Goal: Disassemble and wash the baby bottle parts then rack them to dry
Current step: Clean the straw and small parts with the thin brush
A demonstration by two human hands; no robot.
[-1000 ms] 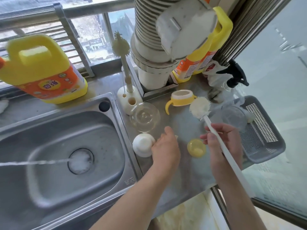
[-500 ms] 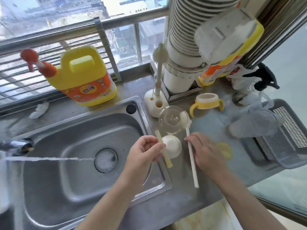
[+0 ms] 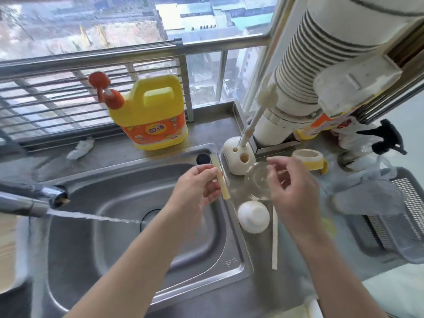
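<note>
My left hand (image 3: 197, 189) pinches a pale yellow straw (image 3: 220, 180) over the sink's right rim. My right hand (image 3: 289, 191) hovers with loosely curled fingers over the clear bottle body (image 3: 257, 180) and holds nothing. A white dome-shaped part (image 3: 253, 216) lies on the steel counter just below it. The long white bottle brush (image 3: 274, 242) lies on the counter beside the dome, its head hidden under my right hand. A yellow-handled collar ring (image 3: 308, 158) stands behind the bottle. A small yellow cap (image 3: 329, 226) shows blurred past my right wrist.
The faucet (image 3: 34, 200) at the left runs a stream of water into the steel sink (image 3: 114, 260). A yellow detergent jug (image 3: 153, 113) stands behind it. A white brush holder (image 3: 238, 154) holds a thin brush. A grey drying basket (image 3: 401, 221) sits at the right edge.
My right hand has let go of the bottle brush, which now lies on the counter. My left hand has picked up the straw and raised it to the sink's rim. The view swung left.
</note>
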